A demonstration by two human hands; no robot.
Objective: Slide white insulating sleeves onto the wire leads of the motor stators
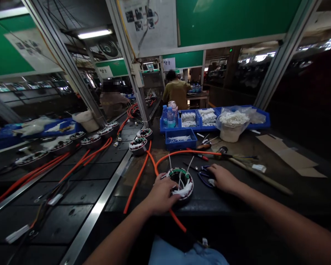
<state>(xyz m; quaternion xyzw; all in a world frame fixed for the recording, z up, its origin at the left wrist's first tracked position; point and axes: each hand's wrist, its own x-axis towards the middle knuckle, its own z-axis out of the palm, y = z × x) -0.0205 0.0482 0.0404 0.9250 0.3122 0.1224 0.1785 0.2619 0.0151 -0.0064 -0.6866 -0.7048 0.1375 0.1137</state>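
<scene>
My left hand (162, 193) is wrapped over the left side of a ring-shaped motor stator (188, 189) on the dark bench. White cable ties stand up from its ring, and green and white parts line the rim. An orange-sleeved cable (154, 162) runs close beside it, and another length hangs over the bench edge. Right of the stator, my right hand (223, 178) has its fingers closed at the handles of blue-handled pliers (202, 179), which lie low over the bench, jaws leftward. The fingertips are partly hidden.
Beyond lie a blue bin of white ties (181, 139), blue trays (189, 119), a bagged bucket (231, 132), a mallet (260, 176) and cardboard (291, 156). Left, a metal rail (99, 208) borders a slatted conveyor (71, 191) carrying more stators (91, 140) and orange cables. Two people are farther back.
</scene>
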